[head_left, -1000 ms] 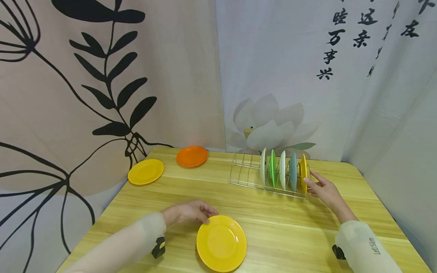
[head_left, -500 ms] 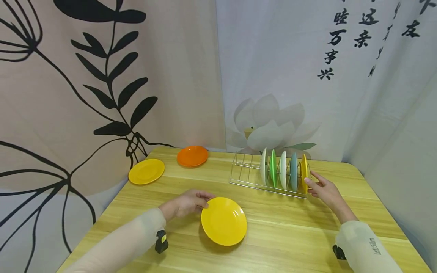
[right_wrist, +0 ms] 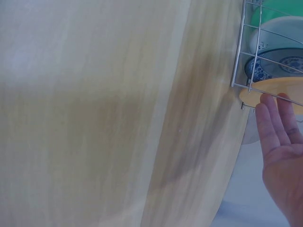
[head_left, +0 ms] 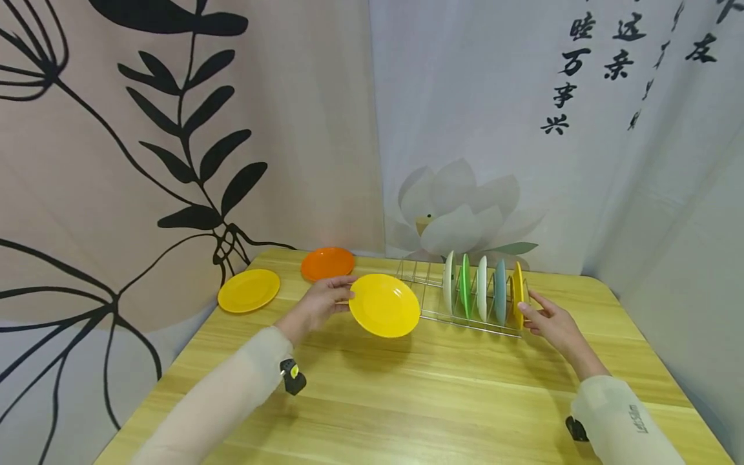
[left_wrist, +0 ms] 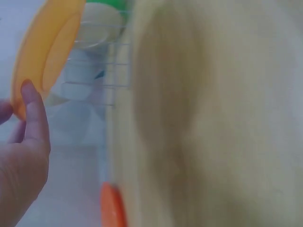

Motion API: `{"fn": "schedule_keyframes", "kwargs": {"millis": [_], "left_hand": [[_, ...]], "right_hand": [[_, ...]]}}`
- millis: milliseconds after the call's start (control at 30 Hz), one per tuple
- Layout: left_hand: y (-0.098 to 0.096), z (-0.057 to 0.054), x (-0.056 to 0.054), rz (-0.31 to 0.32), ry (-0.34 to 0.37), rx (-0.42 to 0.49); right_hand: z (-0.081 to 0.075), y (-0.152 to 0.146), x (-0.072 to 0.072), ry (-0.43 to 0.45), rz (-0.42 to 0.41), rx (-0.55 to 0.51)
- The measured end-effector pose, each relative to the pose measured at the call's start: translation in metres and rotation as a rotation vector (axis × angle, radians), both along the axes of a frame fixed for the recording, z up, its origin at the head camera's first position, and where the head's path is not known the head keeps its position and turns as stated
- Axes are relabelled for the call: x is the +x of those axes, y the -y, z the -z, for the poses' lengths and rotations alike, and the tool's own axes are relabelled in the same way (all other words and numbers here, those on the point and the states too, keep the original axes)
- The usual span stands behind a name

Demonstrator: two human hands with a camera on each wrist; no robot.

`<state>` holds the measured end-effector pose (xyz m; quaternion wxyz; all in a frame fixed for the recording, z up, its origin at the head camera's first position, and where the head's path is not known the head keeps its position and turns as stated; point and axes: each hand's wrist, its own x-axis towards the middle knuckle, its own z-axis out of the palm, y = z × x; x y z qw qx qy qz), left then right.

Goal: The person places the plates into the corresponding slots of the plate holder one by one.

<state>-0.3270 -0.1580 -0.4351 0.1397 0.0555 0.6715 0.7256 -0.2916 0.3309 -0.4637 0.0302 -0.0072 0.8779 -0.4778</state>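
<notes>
My left hand [head_left: 322, 303] pinches the left rim of a yellow plate [head_left: 385, 305], raised above the table and tilted toward the head camera. In the left wrist view the fingers [left_wrist: 37, 116] lie against this plate [left_wrist: 47, 52]. The plate overlaps the left end of a wire dish rack [head_left: 465, 326] in the head view. Several plates stand upright in the rack: cream, green [head_left: 464, 287], white [head_left: 481, 290], blue [head_left: 499, 294] and yellow [head_left: 517, 297] at the right end. My right hand [head_left: 552, 326] rests with nearly straight fingers [right_wrist: 272, 123] against the rack's right end, beside that yellow plate.
Another yellow plate [head_left: 248, 291] lies flat at the table's left edge. An orange plate [head_left: 327, 263] lies by the back edge, just behind my left hand. A printed curtain [head_left: 314, 129] hangs close behind the wooden table [head_left: 442, 400].
My left hand has lifted the yellow plate off the table and carried it away from me, up to the rack's left end. The right hand has stayed at the rack.
</notes>
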Motion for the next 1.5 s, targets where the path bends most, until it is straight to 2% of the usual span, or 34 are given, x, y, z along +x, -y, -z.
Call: {"fn": "schedule_keyframes", "kwargs": {"millis": [200,600,733,967,1233,1500], "left_hand": [[-0.014,-0.019,-0.018,-0.079,-0.037,0.067],[-0.053,-0.042,-0.051,-0.202,-0.060,0.067],[-0.066,-0.045,-0.059,-0.226,-0.077,0.057],[-0.083,-0.044,-0.066,-0.247,-0.103,-0.002],[-0.099,-0.044,-0.072,-0.229,-0.150,-0.043],[-0.117,-0.046,-0.075,-0.208,-0.183,-0.121]], "right_hand": [[0.000,0.000,0.000,-0.002,0.001,0.000],[0.000,0.000,0.000,0.006,0.002,-0.009],[0.000,0.000,0.000,0.010,0.001,-0.007],[0.002,-0.001,-0.001,0.009,-0.002,0.001],[0.001,0.001,-0.003,0.007,0.005,-0.007],[0.000,0.002,0.000,0.022,0.001,-0.002]]}}
